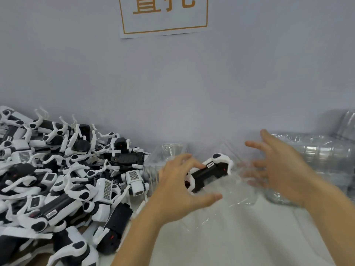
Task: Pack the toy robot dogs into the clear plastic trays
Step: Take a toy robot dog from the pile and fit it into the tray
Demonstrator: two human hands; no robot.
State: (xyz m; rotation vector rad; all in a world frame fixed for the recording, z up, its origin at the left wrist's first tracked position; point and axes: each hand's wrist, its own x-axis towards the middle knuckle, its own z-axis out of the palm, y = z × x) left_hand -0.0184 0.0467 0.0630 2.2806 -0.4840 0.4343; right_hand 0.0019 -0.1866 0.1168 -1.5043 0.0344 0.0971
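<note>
While a heap of black-and-white toy robot dogs [63, 179] covers the table's left side, a stack of clear plastic trays [315, 158] stands at right. Between them a clear tray [238, 191] holds one toy dog [209, 170], belly up. The left hand [180, 189] curls its fingers onto that dog; the right hand [280, 167] hovers spread, holding nothing. A wall sign [163, 16] bears orange characters, cut off. The dog's small label is unreadable.
</note>
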